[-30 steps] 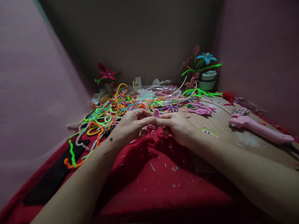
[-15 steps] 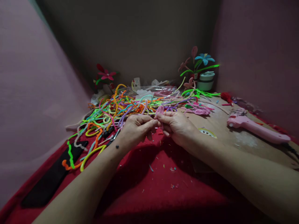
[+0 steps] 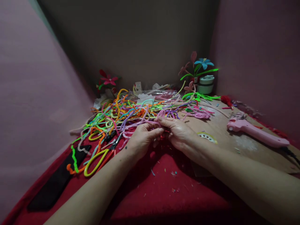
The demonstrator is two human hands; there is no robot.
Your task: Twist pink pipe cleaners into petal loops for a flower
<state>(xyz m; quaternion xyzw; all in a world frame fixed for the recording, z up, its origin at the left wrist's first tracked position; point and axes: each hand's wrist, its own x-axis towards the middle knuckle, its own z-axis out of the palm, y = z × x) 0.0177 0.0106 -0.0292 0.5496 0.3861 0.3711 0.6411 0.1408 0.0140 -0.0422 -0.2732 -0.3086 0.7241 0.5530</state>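
Pink loop [image 3: 161, 114] | base hidden | right fingers [image 3: 165, 122] pinch it | left fingers [image 3: 155, 132] bent, hold unclear

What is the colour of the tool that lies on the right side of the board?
The tool is pink, seen best in the head view.

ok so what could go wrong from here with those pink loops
The pink loops could slip or spring open, as the right hand seems to pinch them only by the fingertips. The tangled pile just behind might snag them. The left forearm could knock the scissors beside it.
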